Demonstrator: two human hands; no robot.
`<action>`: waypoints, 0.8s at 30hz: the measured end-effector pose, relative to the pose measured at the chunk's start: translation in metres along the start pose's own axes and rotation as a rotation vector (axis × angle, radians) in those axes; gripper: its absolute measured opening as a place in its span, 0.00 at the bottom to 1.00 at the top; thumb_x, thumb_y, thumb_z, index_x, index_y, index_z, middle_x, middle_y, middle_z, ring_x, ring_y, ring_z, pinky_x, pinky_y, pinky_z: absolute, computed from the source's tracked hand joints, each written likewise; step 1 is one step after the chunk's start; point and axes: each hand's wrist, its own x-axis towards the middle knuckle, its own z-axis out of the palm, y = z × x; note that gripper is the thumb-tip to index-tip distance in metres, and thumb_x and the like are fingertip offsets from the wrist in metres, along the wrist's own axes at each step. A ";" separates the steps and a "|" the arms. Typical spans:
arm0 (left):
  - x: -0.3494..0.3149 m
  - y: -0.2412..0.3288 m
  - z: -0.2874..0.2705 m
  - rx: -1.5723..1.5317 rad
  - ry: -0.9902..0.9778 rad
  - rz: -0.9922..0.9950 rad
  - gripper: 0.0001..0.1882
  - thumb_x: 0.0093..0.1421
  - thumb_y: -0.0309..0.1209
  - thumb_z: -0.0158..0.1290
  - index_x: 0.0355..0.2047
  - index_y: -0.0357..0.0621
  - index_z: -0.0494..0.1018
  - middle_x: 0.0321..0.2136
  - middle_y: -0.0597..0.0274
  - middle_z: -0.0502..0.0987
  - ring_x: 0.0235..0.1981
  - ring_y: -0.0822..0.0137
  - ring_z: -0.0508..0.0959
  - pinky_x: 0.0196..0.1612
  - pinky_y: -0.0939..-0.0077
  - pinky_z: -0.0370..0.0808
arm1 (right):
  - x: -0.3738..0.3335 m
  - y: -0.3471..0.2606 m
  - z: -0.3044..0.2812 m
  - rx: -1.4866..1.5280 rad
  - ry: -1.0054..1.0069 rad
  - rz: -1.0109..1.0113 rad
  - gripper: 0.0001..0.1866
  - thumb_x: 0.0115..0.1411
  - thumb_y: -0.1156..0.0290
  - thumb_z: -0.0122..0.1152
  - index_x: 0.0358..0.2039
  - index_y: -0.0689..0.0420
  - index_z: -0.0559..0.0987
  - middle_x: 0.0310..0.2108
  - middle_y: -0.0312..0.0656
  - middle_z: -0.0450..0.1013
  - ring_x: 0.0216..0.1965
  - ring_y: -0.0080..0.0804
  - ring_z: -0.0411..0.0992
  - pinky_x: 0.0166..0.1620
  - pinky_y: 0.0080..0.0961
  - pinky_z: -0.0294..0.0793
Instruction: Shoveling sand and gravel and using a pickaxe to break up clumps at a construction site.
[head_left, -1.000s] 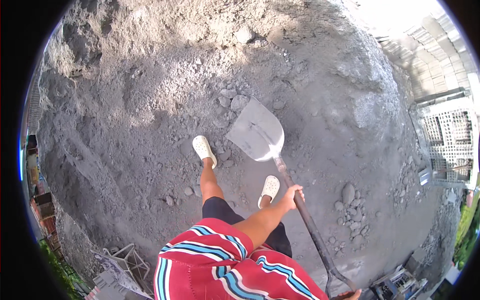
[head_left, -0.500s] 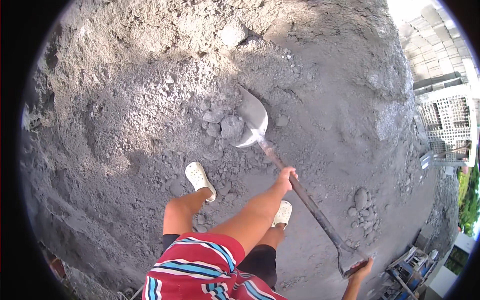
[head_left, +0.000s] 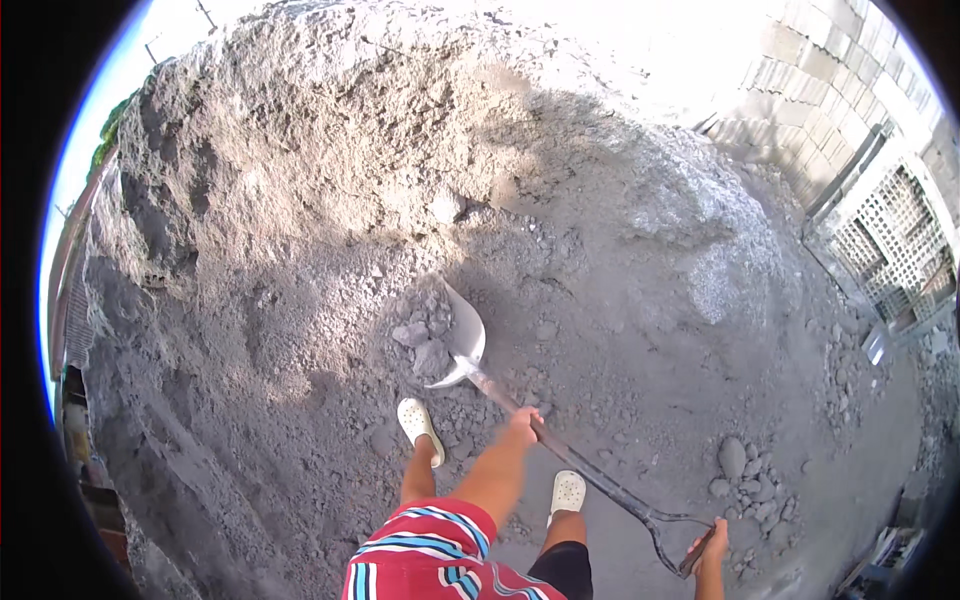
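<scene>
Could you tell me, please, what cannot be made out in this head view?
- Shovel blade: its front part is buried in the gravel pile.
- Right hand: the forearm is cut off by the lower edge.
- Upper right of the pile: washed out by sun glare.
- Left hand: its grip hides part of the shaft.

Surface notes: shovel and pile
Shovel blade: dull, dusty metal; gravel heap: rough, matt grey; clogs: smooth white plastic.
</scene>
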 end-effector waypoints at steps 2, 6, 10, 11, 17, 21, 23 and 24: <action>-0.037 -0.020 -0.011 -0.121 -0.078 0.030 0.07 0.39 0.23 0.49 0.18 0.44 0.61 0.14 0.63 0.63 0.15 0.67 0.64 0.22 0.72 0.66 | 0.013 -0.009 -0.026 0.008 -0.037 0.019 0.18 0.43 0.54 0.47 0.10 0.55 0.61 0.06 0.37 0.55 0.05 0.28 0.56 0.07 0.24 0.56; -0.133 -0.033 -0.043 -0.270 -0.050 0.031 0.07 0.40 0.25 0.48 0.18 0.45 0.61 0.15 0.65 0.63 0.17 0.68 0.65 0.23 0.73 0.66 | -0.001 -0.056 -0.052 -0.103 -0.131 -0.160 0.17 0.43 0.56 0.48 0.10 0.55 0.61 0.05 0.38 0.55 0.04 0.30 0.55 0.07 0.25 0.56; -0.206 -0.076 -0.073 -0.492 0.006 0.029 0.06 0.41 0.26 0.48 0.17 0.46 0.61 0.15 0.66 0.63 0.19 0.69 0.65 0.25 0.74 0.66 | -0.024 -0.121 -0.071 -0.244 -0.352 -0.388 0.16 0.43 0.60 0.48 0.08 0.56 0.62 0.04 0.37 0.55 0.03 0.27 0.54 0.07 0.23 0.56; -0.221 -0.090 -0.087 -0.552 0.000 0.046 0.06 0.41 0.26 0.48 0.17 0.47 0.61 0.17 0.67 0.64 0.19 0.70 0.65 0.27 0.72 0.67 | -0.032 -0.129 -0.073 -0.291 -0.395 -0.440 0.16 0.43 0.61 0.48 0.08 0.57 0.62 0.04 0.37 0.56 0.03 0.27 0.54 0.07 0.22 0.56; -0.315 -0.203 -0.223 -0.859 0.067 0.167 0.05 0.41 0.27 0.46 0.16 0.48 0.60 0.14 0.68 0.64 0.18 0.70 0.65 0.27 0.70 0.66 | -0.082 -0.108 -0.085 -0.637 -0.708 -0.714 0.17 0.43 0.61 0.49 0.07 0.59 0.62 0.05 0.38 0.59 0.04 0.25 0.57 0.08 0.22 0.55; -0.366 -0.332 -0.372 -1.150 0.173 0.280 0.07 0.43 0.31 0.43 0.12 0.51 0.59 0.09 0.71 0.62 0.13 0.71 0.63 0.25 0.72 0.65 | -0.128 -0.024 -0.107 -0.896 -0.931 -0.733 0.18 0.43 0.59 0.49 0.07 0.59 0.63 0.06 0.38 0.60 0.06 0.24 0.59 0.11 0.19 0.57; -0.408 -0.400 -0.435 -1.226 0.266 0.341 0.08 0.43 0.33 0.41 0.10 0.51 0.58 0.07 0.71 0.61 0.11 0.72 0.63 0.22 0.73 0.65 | -0.140 0.032 -0.131 -0.958 -1.107 -0.808 0.18 0.43 0.59 0.50 0.08 0.59 0.64 0.06 0.37 0.60 0.07 0.23 0.59 0.12 0.19 0.57; -0.430 -0.435 -0.472 -1.326 0.321 0.388 0.08 0.42 0.33 0.41 0.10 0.51 0.58 0.07 0.71 0.61 0.11 0.72 0.63 0.21 0.74 0.65 | -0.147 0.068 -0.142 -0.987 -1.176 -0.856 0.17 0.42 0.59 0.51 0.09 0.60 0.65 0.06 0.36 0.61 0.08 0.22 0.60 0.13 0.19 0.58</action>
